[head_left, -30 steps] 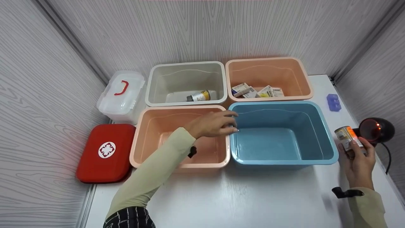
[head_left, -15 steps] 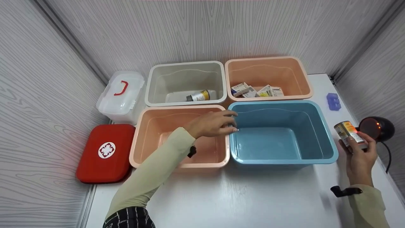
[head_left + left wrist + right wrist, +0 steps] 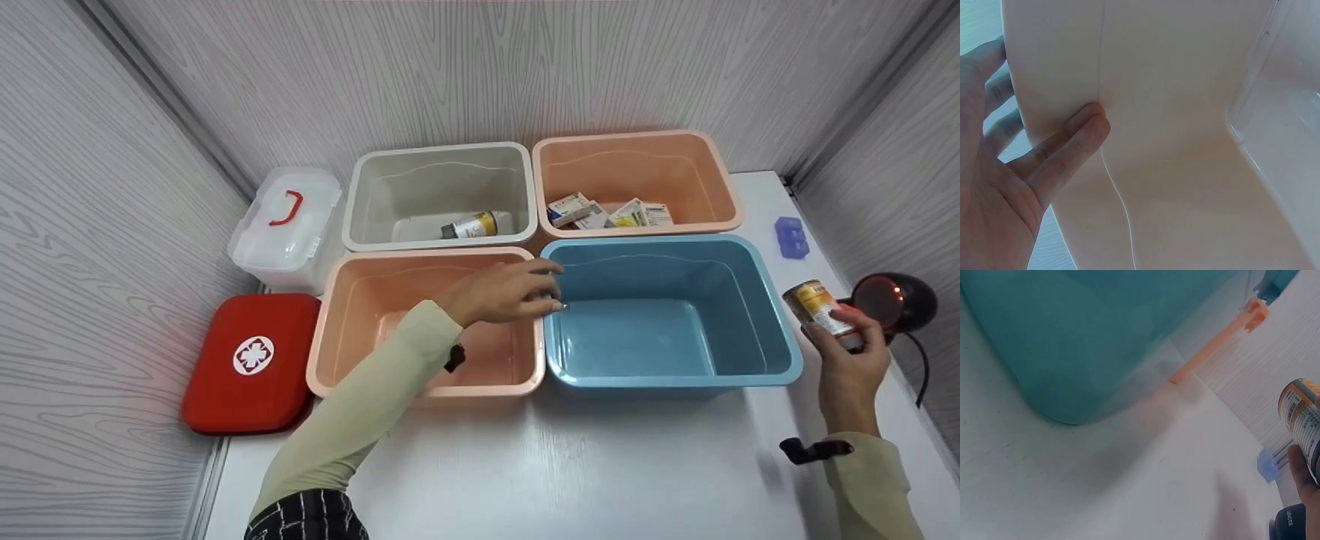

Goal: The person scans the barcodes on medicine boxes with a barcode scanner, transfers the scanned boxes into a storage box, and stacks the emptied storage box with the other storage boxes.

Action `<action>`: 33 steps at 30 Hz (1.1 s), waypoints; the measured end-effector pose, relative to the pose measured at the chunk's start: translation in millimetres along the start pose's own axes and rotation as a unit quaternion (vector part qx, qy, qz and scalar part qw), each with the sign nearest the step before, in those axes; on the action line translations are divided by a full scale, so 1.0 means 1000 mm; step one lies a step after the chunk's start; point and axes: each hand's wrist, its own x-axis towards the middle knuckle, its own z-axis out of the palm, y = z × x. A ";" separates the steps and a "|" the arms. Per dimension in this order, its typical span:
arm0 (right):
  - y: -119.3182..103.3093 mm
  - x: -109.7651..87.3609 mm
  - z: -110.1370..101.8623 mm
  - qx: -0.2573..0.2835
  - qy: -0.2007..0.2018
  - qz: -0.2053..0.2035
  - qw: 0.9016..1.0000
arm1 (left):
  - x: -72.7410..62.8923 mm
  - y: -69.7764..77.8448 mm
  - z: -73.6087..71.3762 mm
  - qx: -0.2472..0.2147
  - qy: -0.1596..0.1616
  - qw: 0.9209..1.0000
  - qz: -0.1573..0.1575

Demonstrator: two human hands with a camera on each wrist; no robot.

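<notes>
My right hand [image 3: 853, 367] grips a small can [image 3: 817, 306] with a yellow-and-white label, thumb and fingers around its lower part. The can is tilted, just left of a black barcode scanner [image 3: 894, 301] with a lit red window. In the right wrist view the can [image 3: 1302, 413] shows a barcode and printed text. My left hand [image 3: 504, 294] hangs loosely curled over the meeting rims of the front peach bin [image 3: 427, 391] and the blue bin [image 3: 671, 382]. Nothing is held in it; whether it touches the rims I cannot tell.
A grey bin [image 3: 442, 154] holds a yellow-labelled bottle [image 3: 472, 226]. Several small boxes [image 3: 570, 210] lie in the rear peach bin [image 3: 630, 142]. At left stand a clear case [image 3: 277, 247] and a red first-aid case [image 3: 240, 390]. A purple block-shaped item [image 3: 791, 238] lies at right.
My right hand has raised the can slightly and turned it in front of the scanner, so more of its yellow label shows. The left hand stays in place.
</notes>
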 end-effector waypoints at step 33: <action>-0.037 0.011 0.005 0.191 -0.011 0.144 0.971 | -0.001 0.002 -0.001 0.006 0.005 1.000 -0.001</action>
